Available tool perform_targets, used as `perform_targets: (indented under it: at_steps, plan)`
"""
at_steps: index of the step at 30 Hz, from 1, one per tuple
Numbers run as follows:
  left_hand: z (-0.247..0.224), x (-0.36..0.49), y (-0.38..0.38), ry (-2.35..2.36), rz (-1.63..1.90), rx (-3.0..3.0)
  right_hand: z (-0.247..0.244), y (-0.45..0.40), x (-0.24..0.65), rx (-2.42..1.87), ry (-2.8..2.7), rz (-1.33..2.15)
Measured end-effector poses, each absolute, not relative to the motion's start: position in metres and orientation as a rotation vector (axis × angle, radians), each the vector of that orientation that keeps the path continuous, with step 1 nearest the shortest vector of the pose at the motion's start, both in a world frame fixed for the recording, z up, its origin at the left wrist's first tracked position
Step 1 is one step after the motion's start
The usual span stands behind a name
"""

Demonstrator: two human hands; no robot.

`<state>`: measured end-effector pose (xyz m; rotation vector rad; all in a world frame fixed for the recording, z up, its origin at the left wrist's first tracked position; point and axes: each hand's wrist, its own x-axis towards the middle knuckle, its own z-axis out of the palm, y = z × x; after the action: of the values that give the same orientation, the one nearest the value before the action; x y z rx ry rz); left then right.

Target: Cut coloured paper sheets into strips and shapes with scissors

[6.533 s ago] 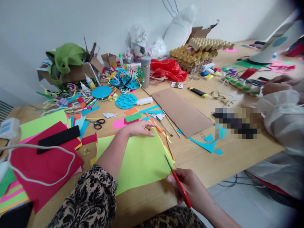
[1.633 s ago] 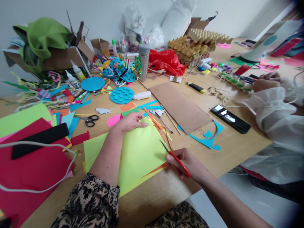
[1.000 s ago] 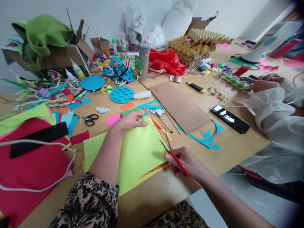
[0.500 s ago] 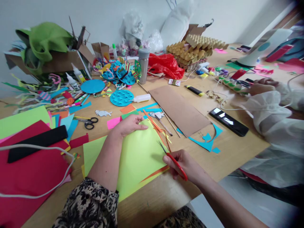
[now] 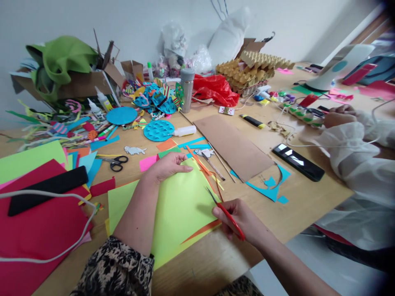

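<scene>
My left hand [image 5: 173,166] pinches the far edge of a yellow-green paper sheet [image 5: 175,205], thumb on top and fingers curled at the edge. In my right hand [image 5: 239,218] are red-handled scissors [image 5: 230,220], their blades looking closed and pointing up-left over the sheet's right part. Whether the blades touch the paper I cannot tell. Beneath the sheet, orange paper [image 5: 202,230] and more yellow paper show at the near right edge. Narrow orange strips [image 5: 199,160] and a brush [image 5: 212,165] lie just beyond the sheet.
Brown cardboard [image 5: 234,144], a phone [image 5: 298,161] and blue paper scraps [image 5: 268,189] lie to the right. Black-handled scissors [image 5: 116,163] and red paper [image 5: 37,242] with a white cable are at left. A glue bottle [image 5: 185,130] lies beyond. Another person's hand [image 5: 336,117] is at far right.
The view has shifted slightly. My left hand keeps its hold on the sheet, and the red scissors stay in my right hand at nearly the same place.
</scene>
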<state>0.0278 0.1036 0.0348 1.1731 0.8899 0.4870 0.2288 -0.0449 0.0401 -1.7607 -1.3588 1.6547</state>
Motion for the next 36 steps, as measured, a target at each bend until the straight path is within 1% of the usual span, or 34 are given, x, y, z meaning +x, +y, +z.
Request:
perform_targets:
  at_steps: [12,17,21,36]
  plan:
    - [0.0294,0.0272,0.1075,0.893,0.502,1.193,0.0359,-0.0450,0.2279,-1.738,-1.275,1.669]
    - [0.0278,0.0275,0.1084,0.849,0.470,1.192,0.0348,-0.0438,0.2293,-1.756,-1.309,1.648]
    - [0.0258,0.0286,0.1084,0.883,0.510,1.195,0.0343,-0.0419,0.2299,-1.731,-1.341,1.655]
    - [0.0305,0.0268,0.1074,0.867,0.463,1.194,0.0339,-0.0414,0.2304,-1.730,-1.285,1.646]
